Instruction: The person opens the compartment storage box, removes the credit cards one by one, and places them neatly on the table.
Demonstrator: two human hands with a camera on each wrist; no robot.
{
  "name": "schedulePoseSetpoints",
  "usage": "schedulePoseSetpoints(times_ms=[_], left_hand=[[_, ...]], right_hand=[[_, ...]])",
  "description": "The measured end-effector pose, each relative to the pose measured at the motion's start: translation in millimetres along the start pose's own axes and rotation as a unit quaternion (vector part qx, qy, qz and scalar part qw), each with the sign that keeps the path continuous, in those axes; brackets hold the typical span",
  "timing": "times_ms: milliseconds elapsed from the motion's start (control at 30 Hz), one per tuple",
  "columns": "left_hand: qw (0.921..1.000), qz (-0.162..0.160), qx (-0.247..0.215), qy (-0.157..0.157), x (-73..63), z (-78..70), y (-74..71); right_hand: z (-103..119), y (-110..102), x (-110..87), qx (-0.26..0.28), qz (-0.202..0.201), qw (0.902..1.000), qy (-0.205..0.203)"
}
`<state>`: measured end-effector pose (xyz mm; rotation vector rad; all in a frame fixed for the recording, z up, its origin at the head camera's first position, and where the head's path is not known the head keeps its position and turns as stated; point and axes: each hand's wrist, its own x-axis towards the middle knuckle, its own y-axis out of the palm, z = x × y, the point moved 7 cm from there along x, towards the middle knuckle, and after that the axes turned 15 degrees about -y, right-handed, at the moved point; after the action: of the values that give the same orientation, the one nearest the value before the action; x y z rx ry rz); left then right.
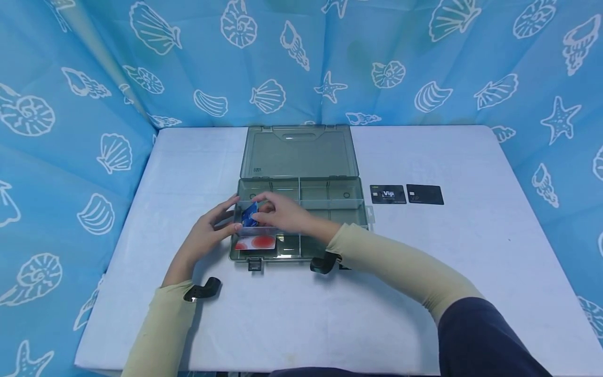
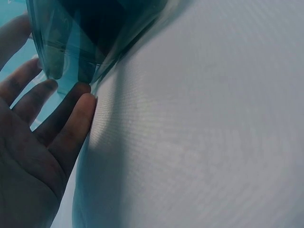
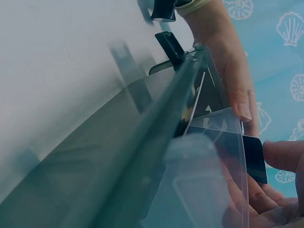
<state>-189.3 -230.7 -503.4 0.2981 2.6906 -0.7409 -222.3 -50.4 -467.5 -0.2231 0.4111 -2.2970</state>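
A grey see-through divided box (image 1: 332,189) lies unlatched on the table. My right hand (image 1: 285,213) reaches over its left side and pinches a blue card (image 1: 248,215) within the middle-left compartment. In the right wrist view the card (image 3: 255,160) looks dark, standing up behind a clear divider with the thumb against it. Against the box's left wall, my left hand (image 1: 205,231) rests with fingers spread and extended; the left wrist view shows its fingertips touching the box side. A red-and-white card (image 1: 256,242) lies in the front-left compartment.
The raised lid (image 1: 299,149) extends behind the box. To the right, a black card marked Vip (image 1: 388,194) and a plainer black card (image 1: 425,194) lie side by side on the white tablecloth (image 1: 471,251). Front latches (image 1: 255,265) stick out toward me. A blue shell-patterned curtain (image 1: 292,68) surrounds the table.
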Motion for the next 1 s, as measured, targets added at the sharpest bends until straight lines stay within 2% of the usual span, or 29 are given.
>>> schedulePoseSetpoints(times_ms=[700,1000], left_hand=[[0.9999,-0.001,0.001,0.011,0.1,1.2,-0.1],[1.0,-0.001,0.002,-0.004,1.4,3.0,0.6]], right_hand=[[0.5,-0.6,-1.2,0.002,-0.023,0.9997,-0.001],[1.5,-4.3,-6.1,-0.006,-0.055,0.9985,0.001]])
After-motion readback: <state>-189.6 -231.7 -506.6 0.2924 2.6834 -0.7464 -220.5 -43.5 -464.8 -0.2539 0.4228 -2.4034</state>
